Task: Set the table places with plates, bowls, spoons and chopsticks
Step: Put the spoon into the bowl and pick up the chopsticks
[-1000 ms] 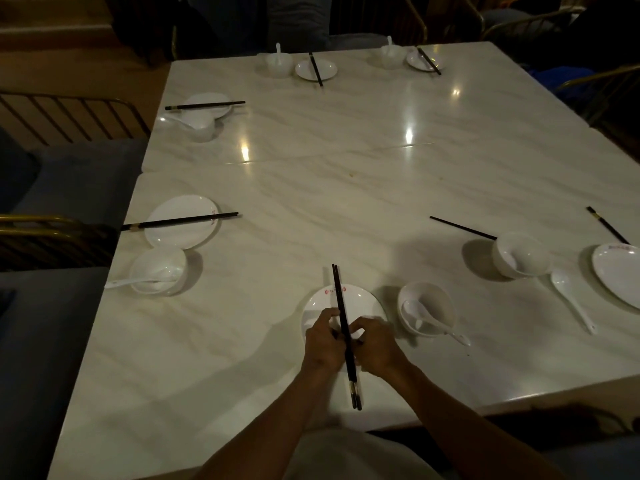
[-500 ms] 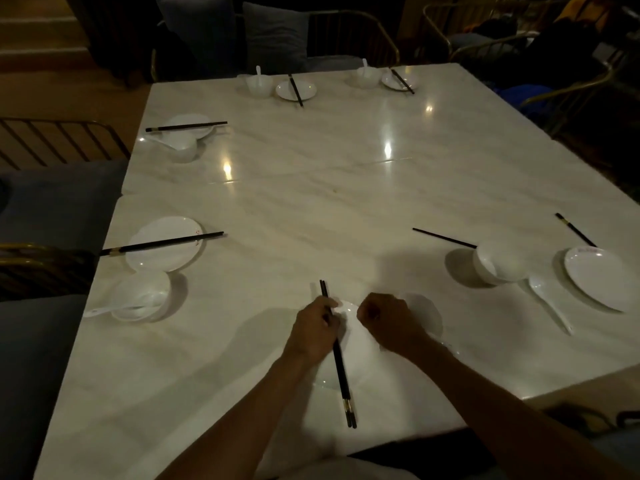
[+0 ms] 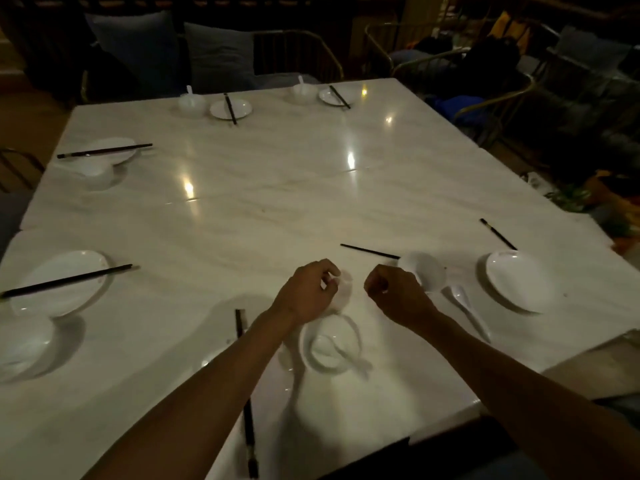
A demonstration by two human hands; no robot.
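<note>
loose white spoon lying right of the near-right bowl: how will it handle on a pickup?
The spoon looks glazed ceramic, so probably rigid, slick and chippable. It lies flat on the glossy table, so a push would likely slide or spin it. Its thin handle looks easiest to pinch.

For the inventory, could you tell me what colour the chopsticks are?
Black chopsticks, clearest in the head view.

bowl [image 3: 330,351] holding spoon [image 3: 341,351] at near edge, chopsticks [image 3: 246,403] to its left
</note>
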